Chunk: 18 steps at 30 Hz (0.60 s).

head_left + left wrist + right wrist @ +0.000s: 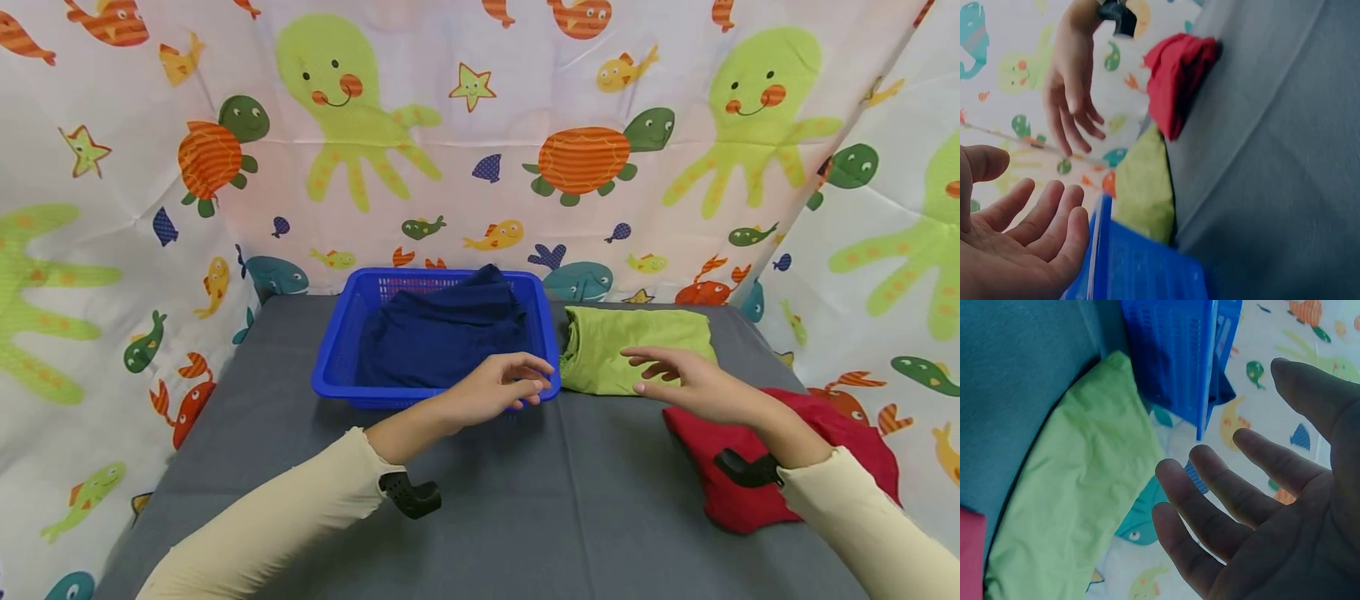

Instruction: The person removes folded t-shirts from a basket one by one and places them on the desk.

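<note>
In the head view my left hand (491, 390) hovers at the front right corner of the blue basket (327, 333), fingers loosely bent and holding nothing. Dark blue cloth (442, 337) lies inside the basket. My right hand (693, 383) is over the front right part of the folded green cloth (630, 337), its fingers apart and empty. The left wrist view has the left palm (1022, 244) beside the basket (1147, 269). In the right wrist view the right hand (1260, 519) is seen with spread fingers, to the right of the green cloth (1079, 487).
A red cloth (742, 475) lies on the right of the grey table (510, 508), beneath the right forearm. Behind and at both sides hangs a white curtain (465, 167) printed with sea animals. A black strap is on each wrist.
</note>
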{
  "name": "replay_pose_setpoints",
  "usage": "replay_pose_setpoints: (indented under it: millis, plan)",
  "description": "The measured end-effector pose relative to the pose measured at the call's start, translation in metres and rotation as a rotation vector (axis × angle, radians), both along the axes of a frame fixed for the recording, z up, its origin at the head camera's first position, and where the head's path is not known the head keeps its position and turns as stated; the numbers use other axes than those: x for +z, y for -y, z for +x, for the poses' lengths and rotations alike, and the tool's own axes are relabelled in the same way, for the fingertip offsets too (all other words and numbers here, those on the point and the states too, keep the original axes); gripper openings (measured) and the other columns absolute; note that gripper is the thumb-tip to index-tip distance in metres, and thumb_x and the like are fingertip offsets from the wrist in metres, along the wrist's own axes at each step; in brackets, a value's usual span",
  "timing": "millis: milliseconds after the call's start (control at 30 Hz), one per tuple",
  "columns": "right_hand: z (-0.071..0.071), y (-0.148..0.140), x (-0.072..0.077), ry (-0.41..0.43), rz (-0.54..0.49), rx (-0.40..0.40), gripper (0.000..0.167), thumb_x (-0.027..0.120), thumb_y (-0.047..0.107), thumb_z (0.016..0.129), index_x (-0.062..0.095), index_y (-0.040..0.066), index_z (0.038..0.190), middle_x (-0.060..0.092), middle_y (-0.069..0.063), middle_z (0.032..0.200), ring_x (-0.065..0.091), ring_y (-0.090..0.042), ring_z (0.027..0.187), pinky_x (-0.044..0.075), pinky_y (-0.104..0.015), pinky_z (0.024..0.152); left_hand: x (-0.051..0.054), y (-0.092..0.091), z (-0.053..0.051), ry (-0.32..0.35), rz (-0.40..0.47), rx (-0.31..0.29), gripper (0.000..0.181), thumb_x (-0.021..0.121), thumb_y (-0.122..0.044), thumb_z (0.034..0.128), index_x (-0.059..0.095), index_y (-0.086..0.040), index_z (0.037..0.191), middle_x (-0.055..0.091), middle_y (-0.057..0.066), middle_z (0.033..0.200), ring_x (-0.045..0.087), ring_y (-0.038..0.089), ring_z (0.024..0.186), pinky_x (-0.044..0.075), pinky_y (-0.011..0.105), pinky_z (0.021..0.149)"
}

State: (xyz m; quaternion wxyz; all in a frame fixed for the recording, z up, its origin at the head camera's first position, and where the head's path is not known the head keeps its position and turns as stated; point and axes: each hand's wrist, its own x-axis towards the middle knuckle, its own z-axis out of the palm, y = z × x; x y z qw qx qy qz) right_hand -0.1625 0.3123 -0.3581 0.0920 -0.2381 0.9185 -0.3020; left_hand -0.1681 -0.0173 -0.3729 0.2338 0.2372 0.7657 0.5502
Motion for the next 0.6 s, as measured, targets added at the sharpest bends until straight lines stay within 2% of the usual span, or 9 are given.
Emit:
replay_pose_setpoints:
  millis: [133,233,333,600]
  plan:
    - [-0.003,0.013,0.005,-0.023,0.005,0.018,0.053,0.066,0.024,0.099,0.051,0.009,0.147,0.062,-0.017,0.137,0.065,-0.029,0.116,0.055,-0.037,0.095,0.0,0.018,-0.007,-0.01,0.008,0.018,0.035,0.051,-0.02,0.1069,0.057,-0.008,0.14,0.067,0.015,0.133,0.067,0.032,0.115,0.053,0.05,0.101]
    - [-0.008,0.022,0.01,-0.032,0.005,0.038,0.052,0.066,0.023,0.099,0.052,0.007,0.146,0.063,-0.018,0.137,0.066,-0.029,0.116,0.054,-0.048,0.097,0.002,0.03,-0.013,-0.029,0.007,0.042,0.035,0.051,-0.02,0.107,0.056,-0.01,0.14,0.068,0.015,0.131,0.068,0.032,0.115,0.054,0.047,0.1]
    - [-0.013,0.03,0.014,-0.034,0.009,0.062,0.051,0.065,0.024,0.1,0.052,0.007,0.146,0.063,-0.018,0.137,0.066,-0.03,0.116,0.053,-0.053,0.098,0.004,0.041,-0.017,-0.043,-0.005,0.071,0.035,0.051,-0.022,0.107,0.057,-0.012,0.14,0.069,0.013,0.13,0.068,0.032,0.116,0.055,0.043,0.099]
    - [-0.021,0.05,0.014,-0.031,-0.004,0.093,0.056,0.067,0.027,0.098,0.049,0.011,0.149,0.063,-0.016,0.137,0.066,-0.032,0.117,0.056,-0.049,0.096,0.004,0.067,-0.024,-0.032,-0.017,0.138,0.036,0.05,-0.024,0.1073,0.055,-0.012,0.141,0.068,0.014,0.131,0.064,0.039,0.121,0.051,0.052,0.104]
